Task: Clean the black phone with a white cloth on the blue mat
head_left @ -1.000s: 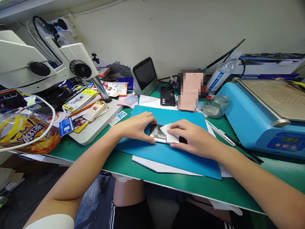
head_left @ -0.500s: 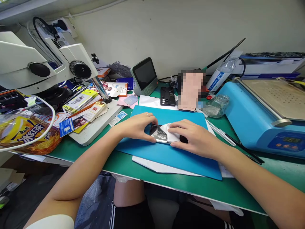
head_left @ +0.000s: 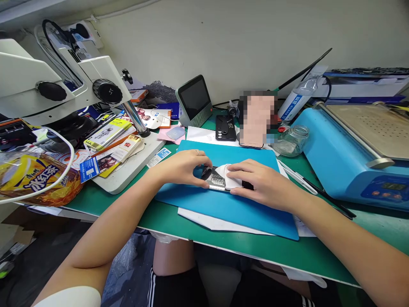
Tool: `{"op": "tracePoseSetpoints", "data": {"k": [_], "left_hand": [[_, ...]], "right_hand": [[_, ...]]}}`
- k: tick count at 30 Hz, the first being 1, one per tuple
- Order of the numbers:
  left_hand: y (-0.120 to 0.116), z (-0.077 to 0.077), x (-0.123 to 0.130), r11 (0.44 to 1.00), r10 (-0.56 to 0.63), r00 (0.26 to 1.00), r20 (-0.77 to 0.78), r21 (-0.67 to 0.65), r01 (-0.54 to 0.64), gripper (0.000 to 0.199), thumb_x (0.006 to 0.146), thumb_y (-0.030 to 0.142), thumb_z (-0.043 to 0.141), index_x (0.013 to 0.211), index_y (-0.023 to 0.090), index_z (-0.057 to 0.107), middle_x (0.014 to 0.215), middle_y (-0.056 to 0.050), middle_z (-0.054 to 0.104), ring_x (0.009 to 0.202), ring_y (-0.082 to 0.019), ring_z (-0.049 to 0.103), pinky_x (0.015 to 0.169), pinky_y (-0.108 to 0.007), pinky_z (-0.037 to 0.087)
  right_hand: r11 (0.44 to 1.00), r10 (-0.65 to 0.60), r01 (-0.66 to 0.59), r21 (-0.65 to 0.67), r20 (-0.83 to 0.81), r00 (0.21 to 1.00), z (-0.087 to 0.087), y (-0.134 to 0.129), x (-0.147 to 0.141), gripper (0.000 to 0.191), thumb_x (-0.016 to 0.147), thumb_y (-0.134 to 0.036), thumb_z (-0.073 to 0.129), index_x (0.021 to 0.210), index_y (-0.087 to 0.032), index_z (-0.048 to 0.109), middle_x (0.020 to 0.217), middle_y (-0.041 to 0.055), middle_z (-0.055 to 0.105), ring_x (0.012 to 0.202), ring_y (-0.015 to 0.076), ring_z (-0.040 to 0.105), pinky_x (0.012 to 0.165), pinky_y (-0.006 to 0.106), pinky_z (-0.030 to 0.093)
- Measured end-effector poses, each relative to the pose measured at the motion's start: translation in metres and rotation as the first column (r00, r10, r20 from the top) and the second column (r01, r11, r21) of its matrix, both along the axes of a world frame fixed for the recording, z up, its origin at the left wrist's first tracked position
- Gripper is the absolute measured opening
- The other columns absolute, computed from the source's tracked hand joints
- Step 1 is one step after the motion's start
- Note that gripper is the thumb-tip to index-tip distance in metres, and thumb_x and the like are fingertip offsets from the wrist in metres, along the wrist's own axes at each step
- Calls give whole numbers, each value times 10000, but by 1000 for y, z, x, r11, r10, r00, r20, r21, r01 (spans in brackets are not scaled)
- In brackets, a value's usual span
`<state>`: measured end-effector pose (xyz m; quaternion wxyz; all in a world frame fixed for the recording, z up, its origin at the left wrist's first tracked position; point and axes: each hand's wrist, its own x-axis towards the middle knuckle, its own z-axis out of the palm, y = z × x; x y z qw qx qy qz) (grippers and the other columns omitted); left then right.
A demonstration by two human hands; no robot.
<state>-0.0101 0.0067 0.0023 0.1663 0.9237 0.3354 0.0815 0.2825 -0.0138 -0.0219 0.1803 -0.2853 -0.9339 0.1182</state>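
Note:
A dark, glossy phone-like device [head_left: 217,179] lies flat on a blue mat [head_left: 204,209], its long side running left to right. My left hand [head_left: 186,169] grips its left end, thumb at the near edge and fingers at the far edge. Over the device's right part my right hand [head_left: 260,184] holds a white cloth or wipe [head_left: 232,181] between fingers and thumb, pressed on the surface. The hand and cloth hide part of the right end.
A microscope [head_left: 105,81] with cards on its base stands left, beside a drink bottle [head_left: 41,179]. Behind the mat are a small display [head_left: 194,100], a black phone [head_left: 225,128] and a glass jar [head_left: 292,140]. A blue machine [head_left: 345,157] and tweezers [head_left: 298,178] are right.
My right hand and the white cloth have shifted very slightly to the right along the device. My left hand keeps its hold at the left end.

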Motion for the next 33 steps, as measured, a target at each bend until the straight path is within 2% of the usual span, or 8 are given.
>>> {"op": "tracePoseSetpoints", "data": {"k": [7,12,19,24,28,33], "left_hand": [[0,0,1,1000,-3,1000,17,-11,3,492,850,512,775,1226,221,651,1133,-69,662,1035,-256,624,875,-329,465],[2,-5,0,1000,5,1000,21,-21,-5,595,826,527,796,1315,226,641,1218,-89,667,1129,-287,608,958,-361,461],[4,-8,-1,1000,-10,1000,25,9,10,587,814,526,808,1303,225,687,1239,-100,669,1154,-304,594,995,-383,459],[4,-7,0,1000,-6,1000,24,-4,6,594,811,519,814,1293,195,690,1220,-100,664,1152,-296,588,995,-371,454],[3,-7,0,1000,-3,1000,27,-13,4,578,819,525,804,1289,213,680,1202,-88,650,1148,-292,590,985,-367,459],[3,-8,-1,1000,-4,999,37,-28,5,572,821,519,803,1286,217,661,1232,-89,625,1158,-286,592,988,-360,467]], "right_hand": [[1000,-20,19,-25,-11,1000,-2,1,1,361,943,-455,658,1238,-258,729,1317,103,714,1160,322,645,917,490,573],[998,-32,31,-47,-16,999,-2,1,1,374,942,-472,652,1242,-263,730,1316,112,712,1158,332,646,917,508,573],[997,-55,54,-51,-20,998,-3,1,-1,392,945,-487,643,1239,-241,726,1306,118,714,1166,335,639,925,497,567],[996,-83,82,-20,-51,995,-3,1,-4,304,995,-408,559,1162,-236,748,1238,117,739,1122,314,664,911,486,576],[986,-158,160,44,-49,986,-2,3,-1,315,1024,-322,465,1061,-206,755,1099,118,774,1019,298,698,850,457,582],[943,-308,310,119,-39,951,2,7,4,321,1022,-324,459,978,-182,743,977,115,780,907,294,705,752,421,550]]}}
